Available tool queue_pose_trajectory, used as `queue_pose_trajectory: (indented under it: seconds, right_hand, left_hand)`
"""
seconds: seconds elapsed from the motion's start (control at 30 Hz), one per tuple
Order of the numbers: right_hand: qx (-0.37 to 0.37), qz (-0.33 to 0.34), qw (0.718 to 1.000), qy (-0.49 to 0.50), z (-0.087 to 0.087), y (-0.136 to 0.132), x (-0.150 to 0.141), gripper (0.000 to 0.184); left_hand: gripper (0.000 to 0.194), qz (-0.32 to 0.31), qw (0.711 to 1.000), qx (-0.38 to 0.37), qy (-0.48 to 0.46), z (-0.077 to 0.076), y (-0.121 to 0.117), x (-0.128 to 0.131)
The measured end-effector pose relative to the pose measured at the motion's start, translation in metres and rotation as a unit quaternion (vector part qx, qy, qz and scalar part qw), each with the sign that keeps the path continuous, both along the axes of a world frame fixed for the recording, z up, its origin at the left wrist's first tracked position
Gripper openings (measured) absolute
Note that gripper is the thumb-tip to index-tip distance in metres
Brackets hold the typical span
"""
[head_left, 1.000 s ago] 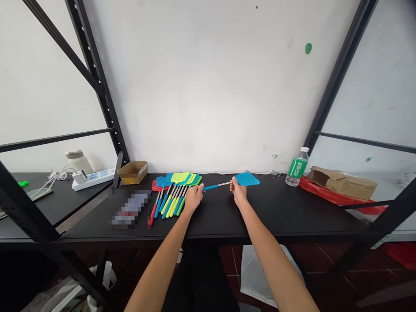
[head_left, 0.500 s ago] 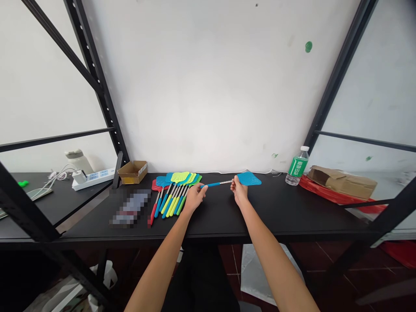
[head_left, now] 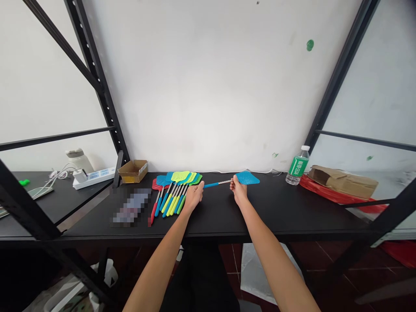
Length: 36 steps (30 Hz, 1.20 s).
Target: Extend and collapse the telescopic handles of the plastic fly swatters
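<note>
A blue fly swatter (head_left: 247,177) is held level above the black table, its perforated paddle to the right and its blue handle to the left. My left hand (head_left: 194,196) is closed round the handle end. Near the paddle, my right hand (head_left: 238,190) pinches the metal rod. Just left of my left hand lies a row of several fly swatters (head_left: 177,195) in yellow, blue, green and red, overlapping, with paddles toward the wall and handles toward me. A red swatter (head_left: 154,212) is at the row's left end.
Left of the row are a blurred flat item (head_left: 131,208) and an open cardboard box (head_left: 133,171). A water bottle (head_left: 298,165) stands at the right, beside a crumpled brown carton (head_left: 342,181) on red plastic (head_left: 325,193). Black shelf posts (head_left: 104,95) rise on both sides.
My left hand has closed more fully round the handle end, its thumb now raised along it. The held swatter has shifted slightly left; the row of swatters stays put.
</note>
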State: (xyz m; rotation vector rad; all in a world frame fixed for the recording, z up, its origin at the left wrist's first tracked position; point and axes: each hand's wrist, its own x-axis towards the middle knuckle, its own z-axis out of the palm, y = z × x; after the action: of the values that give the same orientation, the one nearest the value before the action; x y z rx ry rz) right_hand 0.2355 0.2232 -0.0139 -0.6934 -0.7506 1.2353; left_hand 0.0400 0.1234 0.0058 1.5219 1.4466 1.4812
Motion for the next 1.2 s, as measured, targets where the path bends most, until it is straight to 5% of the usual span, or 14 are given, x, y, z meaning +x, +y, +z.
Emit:
queue_pose_trajectory:
  seconds: [0.37,0.7,1.2]
  right_hand:
    - [-0.028,-0.007,0.999,0.046,0.003,-0.002,0.004,0.042]
    - [-0.009,0.029,0.999,0.011,0.002,-0.004,0.005,0.038]
    - [-0.027,0.031,0.998,0.044,0.006,-0.003,0.005,0.037]
  left_hand:
    - [0.038,-0.053,0.998,0.040,-0.009,-0.006,0.007,-0.004]
    - [0.049,-0.057,0.995,0.056,0.052,-0.004,0.003,-0.004]
    - [0.038,-0.051,0.998,0.031,0.015,-0.010,0.014,-0.006]
